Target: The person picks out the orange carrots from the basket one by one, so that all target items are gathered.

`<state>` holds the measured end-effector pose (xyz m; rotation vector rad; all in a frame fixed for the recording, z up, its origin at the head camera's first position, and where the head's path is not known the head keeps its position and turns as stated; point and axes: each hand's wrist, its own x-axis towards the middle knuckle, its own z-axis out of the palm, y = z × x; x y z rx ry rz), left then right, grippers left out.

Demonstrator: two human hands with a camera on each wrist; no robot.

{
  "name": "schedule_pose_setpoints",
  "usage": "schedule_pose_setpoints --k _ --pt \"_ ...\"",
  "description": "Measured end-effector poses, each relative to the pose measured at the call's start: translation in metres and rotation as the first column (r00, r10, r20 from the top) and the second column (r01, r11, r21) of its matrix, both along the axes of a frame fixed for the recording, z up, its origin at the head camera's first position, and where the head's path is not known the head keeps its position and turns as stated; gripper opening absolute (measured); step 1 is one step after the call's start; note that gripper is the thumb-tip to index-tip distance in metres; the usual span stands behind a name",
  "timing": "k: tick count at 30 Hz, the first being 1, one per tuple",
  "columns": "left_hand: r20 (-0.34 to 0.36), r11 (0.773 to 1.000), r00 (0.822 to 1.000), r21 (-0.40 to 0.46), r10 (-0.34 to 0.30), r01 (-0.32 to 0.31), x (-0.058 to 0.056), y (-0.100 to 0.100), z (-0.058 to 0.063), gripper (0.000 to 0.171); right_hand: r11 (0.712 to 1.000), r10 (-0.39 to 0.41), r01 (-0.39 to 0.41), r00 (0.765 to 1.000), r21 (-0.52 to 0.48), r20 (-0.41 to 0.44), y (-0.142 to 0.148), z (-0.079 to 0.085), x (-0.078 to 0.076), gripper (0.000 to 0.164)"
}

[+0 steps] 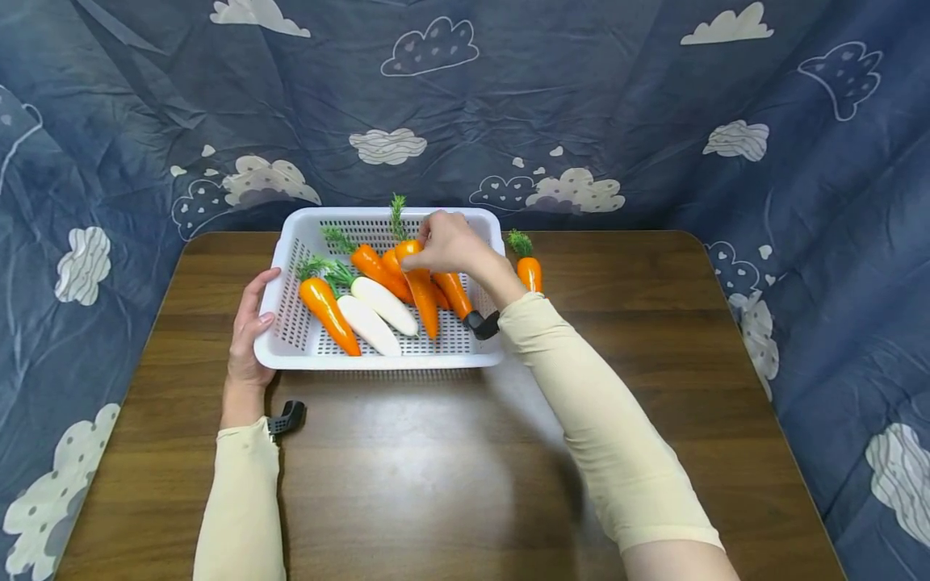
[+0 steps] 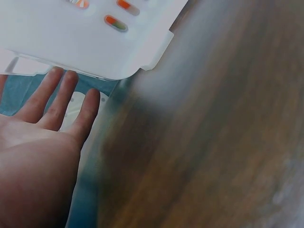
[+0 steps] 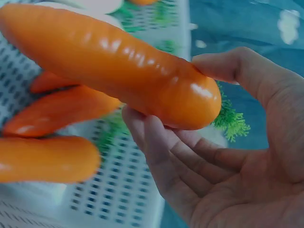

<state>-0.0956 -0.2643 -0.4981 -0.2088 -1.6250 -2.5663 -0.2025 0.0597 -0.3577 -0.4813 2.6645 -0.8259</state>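
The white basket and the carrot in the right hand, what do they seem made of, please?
White basket: probably moulded plastic, smooth, judging by its regular perforations and rounded corners. Carrot: perhaps plastic or coated foam; its glossy surface shows sharp highlights, but the core is hidden.

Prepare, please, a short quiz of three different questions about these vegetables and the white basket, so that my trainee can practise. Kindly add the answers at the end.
1. How many white radishes lie in the basket?
2. True or false: the left grip is inside the basket.
3. What does the right grip hold?
A) a white radish
B) an orange carrot
C) the basket's rim

Key:
1. Two.
2. False; it is at the basket's outer left side.
3. B.
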Motion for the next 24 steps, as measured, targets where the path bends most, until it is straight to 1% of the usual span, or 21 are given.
schedule_pose_setpoints --k 2,4,7,11,16,20,24 --pt "0.003 1.000 1.000 -0.003 -0.002 0.002 0.000 0.000 0.001 0.067 1.000 -0.006 0.005 0.999 -0.020 -0.040 0.007 0.010 0.001 0.032" --pt "0.008 1.000 1.000 -0.009 -0.005 0.005 0.001 0.000 0.001 0.068 0.998 -0.023 0.020 0.998 -0.057 -0.061 0.014 0.018 0.003 0.037" --pt "0.016 1.000 1.000 -0.016 -0.009 0.009 0.001 0.000 0.003 0.068 0.994 -0.055 0.048 0.996 -0.103 -0.064 0.025 0.030 0.007 0.041" --pt "0.018 1.000 1.000 -0.018 -0.011 0.012 0.001 0.000 0.004 0.068 0.986 -0.100 0.090 0.993 -0.143 -0.064 0.039 0.041 0.014 0.042" --pt "0.010 1.000 1.000 -0.003 -0.023 0.023 0.002 0.000 0.005 0.066 0.974 -0.146 0.129 0.986 -0.185 -0.079 0.058 0.050 0.023 0.043" --pt "0.013 1.000 1.000 -0.004 -0.025 0.025 0.004 0.001 0.005 0.066 0.965 -0.176 0.149 0.978 -0.214 -0.110 0.072 0.055 0.030 0.043" --pt "0.018 1.000 1.000 -0.016 -0.022 0.023 0.003 0.000 0.005 0.067 0.950 -0.233 0.196 0.963 -0.241 -0.133 0.086 0.058 0.037 0.043"
